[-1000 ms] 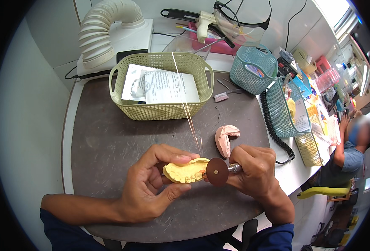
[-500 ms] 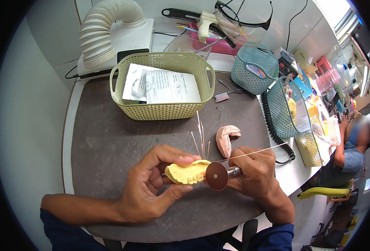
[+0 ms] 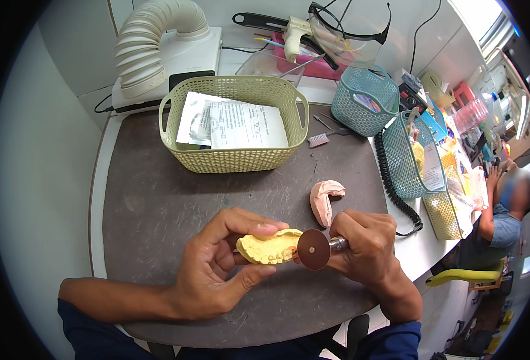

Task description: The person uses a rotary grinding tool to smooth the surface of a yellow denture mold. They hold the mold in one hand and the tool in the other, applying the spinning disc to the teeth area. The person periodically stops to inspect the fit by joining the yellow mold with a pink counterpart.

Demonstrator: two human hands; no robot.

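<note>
In the head view, the yellow tooth model (image 3: 259,247) is in the left hand (image 3: 208,270), above the tabletop (image 3: 169,204) and nearer the person than the pink model (image 3: 321,204); that hand's grip is part closed, fingers over the far rim and thumb at the near side, with the palm hollow; the right hand (image 3: 364,246) has its grip curled firmly round a metal tool (image 3: 338,243), whose brown disc (image 3: 314,249) overlaps the model's right end, though whether they touch I cannot tell; the model looks like plaster, so probably light, stiff and a little chalky rather than slippery, yet brittle, its small teeth likeliest to chip; the thick left end and outer rim seem the best hold, fingertips well apart from the disc, with steady rather than hard pressure.
</note>
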